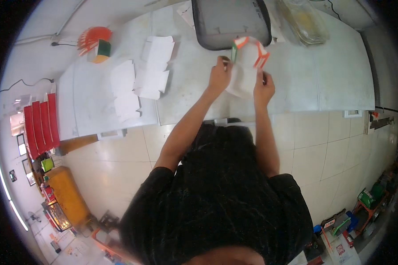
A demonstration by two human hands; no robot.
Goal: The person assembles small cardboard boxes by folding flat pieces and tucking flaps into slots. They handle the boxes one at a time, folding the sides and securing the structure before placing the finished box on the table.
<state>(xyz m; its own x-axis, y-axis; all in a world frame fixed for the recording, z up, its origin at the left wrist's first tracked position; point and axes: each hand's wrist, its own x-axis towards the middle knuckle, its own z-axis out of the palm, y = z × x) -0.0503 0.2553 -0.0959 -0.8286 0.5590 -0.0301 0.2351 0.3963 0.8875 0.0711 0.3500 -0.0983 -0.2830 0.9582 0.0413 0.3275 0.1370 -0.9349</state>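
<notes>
The dark-rimmed tray (208, 45) at the far edge of the worktop (292, 90) is the landmark here. Just on the person's side of it, nearly meeting its near rim, is a paper carton (244, 75), white with orange-striped and green parts, its far end bent into a curve and slightly blurred. The left hand (220, 76) pinches its left edge, by the green part; the right hand (264, 89) grips its right edge, below the orange stripes. Left of the tray lie flat white carton blanks (154, 68); farther left of it, an orange fanned stack (94, 37) sits beside a green-and-yellow carton (101, 52). Right of the tray stands a clear plastic package (303, 22).
</notes>
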